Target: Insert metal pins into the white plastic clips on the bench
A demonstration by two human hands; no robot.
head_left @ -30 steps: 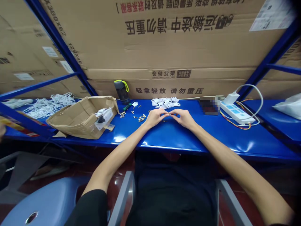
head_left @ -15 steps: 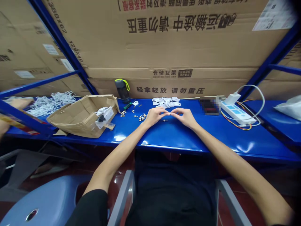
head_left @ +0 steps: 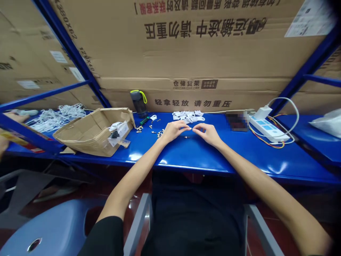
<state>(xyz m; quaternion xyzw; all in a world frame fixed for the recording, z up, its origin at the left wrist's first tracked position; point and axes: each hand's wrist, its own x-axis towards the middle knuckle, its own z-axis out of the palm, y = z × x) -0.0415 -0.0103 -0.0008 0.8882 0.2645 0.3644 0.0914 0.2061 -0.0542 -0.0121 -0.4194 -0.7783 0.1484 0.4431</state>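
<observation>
Over the middle of the blue table [head_left: 197, 153], my left hand [head_left: 173, 131] and my right hand [head_left: 208, 134] meet fingertip to fingertip. Both pinch a tiny white piece [head_left: 190, 128], whose exact kind is too small to make out. Just below my fingers lies a single small pin-like metal part [head_left: 187, 137]. Partly hidden by my left hand is a little heap of brass-and-white parts [head_left: 160, 133]; more small parts [head_left: 139, 129] are scattered to its left. Beyond my hands sits a group of white plastic pieces [head_left: 188, 116].
At left stands an open cardboard box [head_left: 80, 137], with a dark bottle [head_left: 138, 103] and green-handled screwdriver [head_left: 144, 120] nearby. White cords [head_left: 57, 119] and another person's hand [head_left: 17, 116] are farther left. A power strip [head_left: 269, 128] and blurred dark object [head_left: 237, 121] lie right.
My fingertips have shifted slightly, and the white piece shows a little more between them. The other person's hand at far left has moved slightly.
</observation>
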